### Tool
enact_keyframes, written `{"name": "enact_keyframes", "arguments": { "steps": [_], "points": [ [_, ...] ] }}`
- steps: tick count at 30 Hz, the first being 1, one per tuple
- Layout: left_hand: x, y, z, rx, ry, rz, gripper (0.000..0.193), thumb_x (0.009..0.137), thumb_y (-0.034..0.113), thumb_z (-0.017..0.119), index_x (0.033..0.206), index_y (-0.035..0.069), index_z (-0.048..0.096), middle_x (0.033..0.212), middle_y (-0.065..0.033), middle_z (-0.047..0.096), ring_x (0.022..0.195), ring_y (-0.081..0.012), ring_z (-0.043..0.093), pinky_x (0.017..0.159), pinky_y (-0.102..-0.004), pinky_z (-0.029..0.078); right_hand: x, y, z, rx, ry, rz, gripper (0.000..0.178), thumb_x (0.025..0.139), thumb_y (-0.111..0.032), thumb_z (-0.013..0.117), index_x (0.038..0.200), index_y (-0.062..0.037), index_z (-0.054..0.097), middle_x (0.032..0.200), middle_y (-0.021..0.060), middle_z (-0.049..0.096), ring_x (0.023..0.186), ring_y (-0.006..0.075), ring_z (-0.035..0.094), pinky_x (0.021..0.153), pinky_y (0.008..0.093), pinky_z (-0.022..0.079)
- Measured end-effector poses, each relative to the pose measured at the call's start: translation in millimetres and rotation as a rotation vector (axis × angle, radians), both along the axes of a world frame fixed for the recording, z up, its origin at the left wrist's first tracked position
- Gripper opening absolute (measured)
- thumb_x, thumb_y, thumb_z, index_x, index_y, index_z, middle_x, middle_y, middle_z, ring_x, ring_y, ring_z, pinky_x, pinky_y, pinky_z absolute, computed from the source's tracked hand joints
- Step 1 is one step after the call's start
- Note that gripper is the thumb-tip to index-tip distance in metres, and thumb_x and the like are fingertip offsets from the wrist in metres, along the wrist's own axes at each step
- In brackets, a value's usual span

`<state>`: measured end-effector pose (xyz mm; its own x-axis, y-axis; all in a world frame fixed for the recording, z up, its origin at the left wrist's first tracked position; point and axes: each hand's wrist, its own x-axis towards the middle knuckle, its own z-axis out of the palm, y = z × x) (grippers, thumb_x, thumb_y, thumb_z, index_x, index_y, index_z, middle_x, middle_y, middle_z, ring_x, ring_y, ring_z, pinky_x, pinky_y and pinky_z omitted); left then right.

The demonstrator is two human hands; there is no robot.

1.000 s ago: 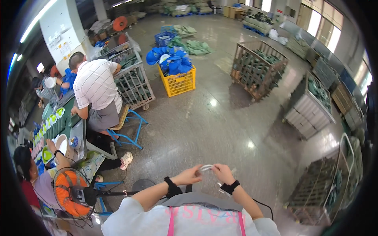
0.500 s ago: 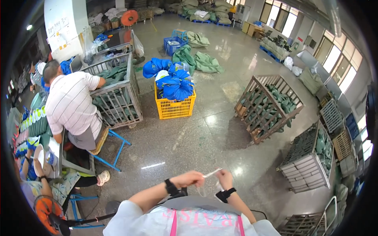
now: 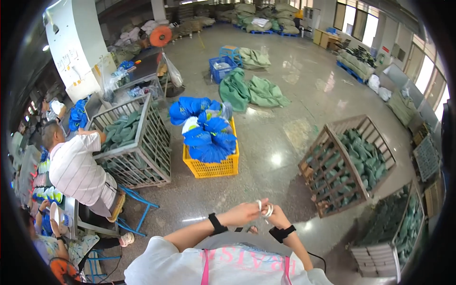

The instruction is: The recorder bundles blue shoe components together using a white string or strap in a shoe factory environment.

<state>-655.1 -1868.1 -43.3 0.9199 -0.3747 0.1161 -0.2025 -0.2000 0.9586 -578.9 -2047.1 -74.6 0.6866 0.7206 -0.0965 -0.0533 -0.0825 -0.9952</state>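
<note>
Both of my hands meet in front of my body, low in the view. A thin white cord (image 3: 269, 209) is looped at the fingers and passes between the two hands. My left hand (image 3: 244, 213) is closed on one part of it, the fingertips against the loop. Close by, my right hand (image 3: 278, 217) is also closed, with white loops lying around its fingers. Which material the cord is made of cannot be told. Each wrist wears a black band.
A yellow crate (image 3: 209, 167) heaped with blue bundles (image 3: 209, 137) stands ahead. Slatted carts of dark green pieces stand to the left (image 3: 142, 156) and right (image 3: 339, 173). A seated co-worker (image 3: 78, 166) is at left. Green sacks (image 3: 268, 91) and a blue crate (image 3: 222, 71) lie beyond.
The cord, stretched between my hands before, is now looped about the fingers, and the hands are closer together. The surroundings have shifted in view, with the yellow crate appearing nearer.
</note>
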Motion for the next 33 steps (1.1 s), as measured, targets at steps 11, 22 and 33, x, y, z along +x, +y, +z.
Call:
{"name": "enact_keyframes", "arguments": {
  "steps": [11, 22, 33],
  "points": [
    [168, 92, -37, 0.503, -0.341, 0.133, 0.033, 0.086, 0.026, 0.052, 0.114, 0.007, 0.054, 0.144, -0.0113, 0.022, 0.124, -0.0271, 0.035, 0.087, -0.0413, 0.04, 235, 120, -72, -0.034, 0.637, 0.574, 0.037, 0.076, -0.023, 0.07, 0.106, -0.0045, 0.058, 0.098, -0.0006, 0.06, 0.086, 0.0123, 0.055, 0.076, 0.0278, 0.043],
    [406, 209, -63, -0.04, 0.14, 0.329, 0.012, 0.084, 0.017, 0.046, 0.092, 0.007, 0.046, 0.084, -0.0133, 0.058, 0.081, -0.0334, 0.057, 0.063, -0.0401, 0.042, 473, 243, -68, -0.63, 0.317, 0.873, 0.029, 0.076, -0.031, 0.068, 0.087, -0.0049, 0.061, 0.075, -0.0023, 0.056, 0.068, 0.0072, 0.048, 0.06, 0.0242, 0.039],
    [493, 353, -111, 0.268, 0.488, 0.836, 0.017, 0.072, 0.016, 0.063, 0.083, 0.004, 0.058, 0.074, -0.0109, 0.06, 0.069, -0.0255, 0.059, 0.059, -0.035, 0.045, 631, 337, -68, -0.745, -0.249, 0.587, 0.033, 0.074, -0.035, 0.068, 0.076, -0.0021, 0.066, 0.066, 0.0071, 0.061, 0.062, 0.0121, 0.054, 0.057, 0.0296, 0.043]
  ]
}}
